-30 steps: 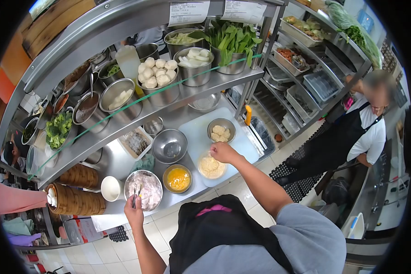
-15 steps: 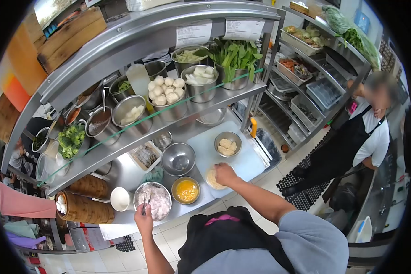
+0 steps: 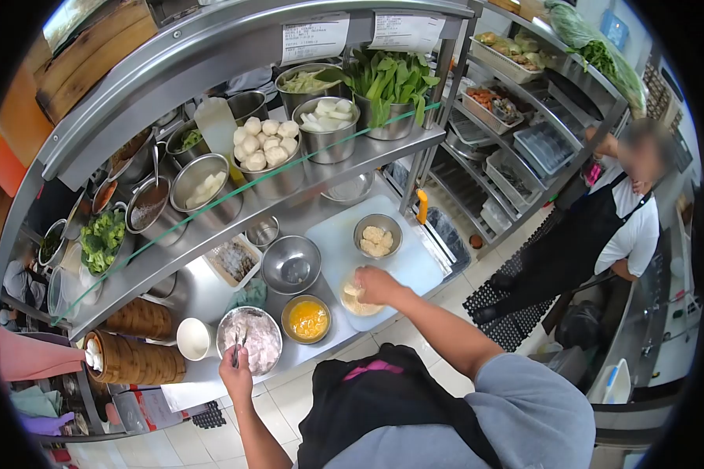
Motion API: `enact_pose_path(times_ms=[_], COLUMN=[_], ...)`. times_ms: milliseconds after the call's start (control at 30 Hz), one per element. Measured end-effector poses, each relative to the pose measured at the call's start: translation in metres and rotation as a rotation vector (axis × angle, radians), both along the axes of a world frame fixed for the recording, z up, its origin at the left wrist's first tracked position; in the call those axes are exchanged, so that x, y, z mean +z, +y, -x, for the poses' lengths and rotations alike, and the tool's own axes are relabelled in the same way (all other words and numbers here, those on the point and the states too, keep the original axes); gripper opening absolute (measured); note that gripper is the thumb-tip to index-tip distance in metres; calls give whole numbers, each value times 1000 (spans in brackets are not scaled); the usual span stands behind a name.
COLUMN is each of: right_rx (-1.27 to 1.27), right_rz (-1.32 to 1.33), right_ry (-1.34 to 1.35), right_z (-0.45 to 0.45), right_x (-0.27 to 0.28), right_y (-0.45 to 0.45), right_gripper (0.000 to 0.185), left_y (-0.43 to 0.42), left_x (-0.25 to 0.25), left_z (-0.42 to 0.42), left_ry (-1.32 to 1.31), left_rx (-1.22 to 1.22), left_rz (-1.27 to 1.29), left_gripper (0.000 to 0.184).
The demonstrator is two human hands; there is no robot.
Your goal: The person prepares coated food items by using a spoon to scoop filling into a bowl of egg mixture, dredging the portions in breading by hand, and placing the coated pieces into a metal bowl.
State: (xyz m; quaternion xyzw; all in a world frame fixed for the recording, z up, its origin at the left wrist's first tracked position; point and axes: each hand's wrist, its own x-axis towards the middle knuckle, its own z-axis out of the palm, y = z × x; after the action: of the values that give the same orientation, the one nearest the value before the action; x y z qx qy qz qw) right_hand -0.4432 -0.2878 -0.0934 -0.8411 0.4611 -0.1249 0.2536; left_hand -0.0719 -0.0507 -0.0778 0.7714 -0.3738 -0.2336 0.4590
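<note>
My left hand [image 3: 237, 372] is closed around a metal utensil [image 3: 241, 341], whose far end rests in a bowl of pale pink paste [image 3: 260, 338]. Over a shallow round container of light crumbs [image 3: 362, 301], my right hand [image 3: 375, 286] has its fingers drawn together; what they hold, if anything, is too small to make out. Beyond it on the pale cutting board [image 3: 422, 270] stands a metal bowl with coated pieces [image 3: 377, 238]. Between my hands are a bowl of beaten egg [image 3: 307, 320] and an empty metal bowl [image 3: 291, 266].
A shelf edge [image 3: 289, 186] with pots of white balls [image 3: 266, 148], greens [image 3: 391, 82] and broccoli [image 3: 103, 238] runs above the counter. Bamboo steamers [image 3: 141, 356] and a white cup [image 3: 195, 338] stand at the left. A person in a black apron [image 3: 575, 234] stands at the right.
The view has shifted slightly. My right hand stays over the crumb container, its fingers moving from the upper rim down into the crumbs and back up a little. The left hand remains at the paste bowl.
</note>
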Motion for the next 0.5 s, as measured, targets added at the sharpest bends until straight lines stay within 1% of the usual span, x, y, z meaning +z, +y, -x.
enact_pose_path(times_ms=[67, 100, 167, 200, 267, 300, 333, 367, 400, 433, 467, 500], right_rx=[16, 15, -99, -103, -5, -11, -60, -117, -29, 40, 71, 57], right_rz=[-144, -144, -170, -167, -181, -180, -286, -384, -312, -241, -79, -71], right_ry=[-47, -48, -102, -102, -26, -23, 3, 21, 69, 120, 135, 168], right_z=[5, 4, 0, -5, -19, -23, -25, -28, -31, -31, -31, -33], right_x=[21, 20, 10, -7, -60, -84, -108, -117, -112, -107, -114, -107], right_y=[-17, -23, -35, -36, -33, -31, -28, -28, -27, -26, -22, -18], right_gripper=[17, 17, 21, 21, 24, 24, 26, 28, 27, 27, 26, 27], left_y=[0, 0, 1, 0, -4, -6, -3, -3, -10, -9, -7, -5], left_x=[-7, -10, -12, -10, 3, 7, 3, 0, 6, 13, 5, -14], left_z=[-4, -6, -8, -7, 1, 5, 5, 1, 4, 11, 7, -6], left_ry=[-37, -76, -86, -97, -79, -61, -56, -63, -68, -168, -246, -210], left_rx=[-14, -27, -27, -26, -31, -32, -41, -29, -25, -34, -57, -104], left_rz=[17, 39, 33, 28, 39, 42, 41, 26, 16, 66, 91, 86], left_gripper=[29, 29, 30, 30, 28, 26, 26, 26, 25, 24, 24, 26])
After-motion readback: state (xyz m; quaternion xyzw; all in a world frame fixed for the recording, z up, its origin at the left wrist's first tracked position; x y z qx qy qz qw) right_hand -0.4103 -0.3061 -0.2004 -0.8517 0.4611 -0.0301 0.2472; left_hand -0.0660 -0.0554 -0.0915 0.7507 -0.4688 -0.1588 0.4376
